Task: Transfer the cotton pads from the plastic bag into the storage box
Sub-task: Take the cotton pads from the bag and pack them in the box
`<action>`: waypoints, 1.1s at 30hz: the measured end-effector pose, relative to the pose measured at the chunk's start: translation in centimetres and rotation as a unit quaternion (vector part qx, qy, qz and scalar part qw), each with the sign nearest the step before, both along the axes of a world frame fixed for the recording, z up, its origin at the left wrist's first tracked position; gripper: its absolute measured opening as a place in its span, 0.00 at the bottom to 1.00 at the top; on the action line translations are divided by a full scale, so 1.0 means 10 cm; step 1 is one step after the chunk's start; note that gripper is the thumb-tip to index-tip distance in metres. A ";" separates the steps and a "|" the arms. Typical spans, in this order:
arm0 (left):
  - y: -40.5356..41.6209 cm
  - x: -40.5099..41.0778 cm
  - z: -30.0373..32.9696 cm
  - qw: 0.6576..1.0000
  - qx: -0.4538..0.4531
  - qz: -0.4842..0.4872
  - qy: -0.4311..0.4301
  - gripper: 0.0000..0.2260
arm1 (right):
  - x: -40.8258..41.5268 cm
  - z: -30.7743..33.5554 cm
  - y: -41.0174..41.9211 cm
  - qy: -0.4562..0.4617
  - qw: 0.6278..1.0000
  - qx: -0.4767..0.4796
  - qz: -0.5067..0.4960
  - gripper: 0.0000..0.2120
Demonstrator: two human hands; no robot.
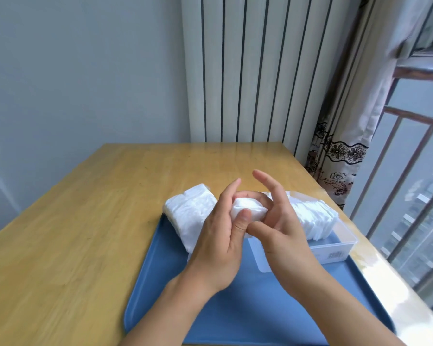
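A small stack of white cotton pads (246, 212) is held above the blue tray, between both my hands. My left hand (223, 236) pinches the stack with thumb and fingers. My right hand (278, 228) holds it from the right with thumb and a curled finger, the other fingers spread upward. The plastic bag of cotton pads (188, 216) lies at the tray's far left edge. The clear storage box (335, 248) stands on the tray at the right, with a row of pads (315, 221) standing in it.
The blue tray (235, 308) lies on a wooden table (85, 221). A white radiator (248, 71) and a curtain (348, 146) stand behind the table. A window with a railing (415, 171) is at the right.
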State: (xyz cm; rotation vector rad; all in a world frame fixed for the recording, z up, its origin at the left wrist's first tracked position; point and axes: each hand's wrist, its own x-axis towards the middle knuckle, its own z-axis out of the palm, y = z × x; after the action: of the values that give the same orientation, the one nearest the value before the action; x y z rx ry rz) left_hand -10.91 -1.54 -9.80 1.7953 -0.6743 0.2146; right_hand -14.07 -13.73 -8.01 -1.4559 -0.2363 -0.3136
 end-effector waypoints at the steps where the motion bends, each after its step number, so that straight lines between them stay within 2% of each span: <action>1: 0.00 0.02 -0.01 1.000 -0.016 0.003 0.014 0.28 | -0.01 0.00 0.02 0.004 1.000 0.010 0.007 0.36; 6: -0.01 0.06 -0.03 0.998 -0.021 -0.010 0.065 0.28 | -0.07 0.03 0.00 -0.002 0.998 0.044 0.055 0.46; 9: -0.03 0.03 0.00 0.995 -0.058 -0.021 0.080 0.15 | -0.08 0.06 -0.02 -0.015 0.994 0.043 0.094 0.48; 11: -0.02 0.03 0.02 0.993 -0.086 -0.024 0.084 0.08 | -0.07 0.06 0.00 -0.027 0.997 0.026 0.071 0.44; 13: -0.02 0.03 0.04 0.988 -0.112 -0.031 0.102 0.05 | -0.06 0.04 0.01 -0.065 0.997 -0.032 -0.037 0.36; 16: -0.02 0.00 0.08 0.981 -0.140 -0.043 0.126 0.10 | -0.01 0.01 -0.03 -0.119 0.962 -0.141 -0.203 0.21; 20: -0.02 0.00 0.11 0.977 -0.151 -0.056 0.141 0.13 | 0.04 0.02 -0.11 -0.119 0.943 -0.193 -0.245 0.09; 24: -0.01 0.01 0.12 0.970 -0.165 -0.071 0.165 0.10 | 0.05 0.03 -0.14 -0.137 0.937 -0.200 -0.253 0.06; 27: -0.01 0.02 0.13 0.965 -0.175 -0.078 0.179 0.09 | 0.05 0.04 -0.15 -0.150 0.929 -0.218 -0.259 0.09; 30: 0.00 0.03 0.12 0.958 -0.197 -0.082 0.191 0.10 | 0.03 0.06 -0.15 -0.167 0.918 -0.238 -0.270 0.14; 33: 0.01 0.04 0.12 0.954 -0.206 -0.091 0.199 0.14 | 0.03 0.05 -0.14 -0.179 0.908 -0.255 -0.280 0.11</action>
State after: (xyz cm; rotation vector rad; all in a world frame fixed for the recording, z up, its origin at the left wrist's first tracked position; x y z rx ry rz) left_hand -10.47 -1.48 -8.63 1.3113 -0.4595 -0.1244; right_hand -13.80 -15.16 -7.51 -1.9695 -0.1967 -1.0573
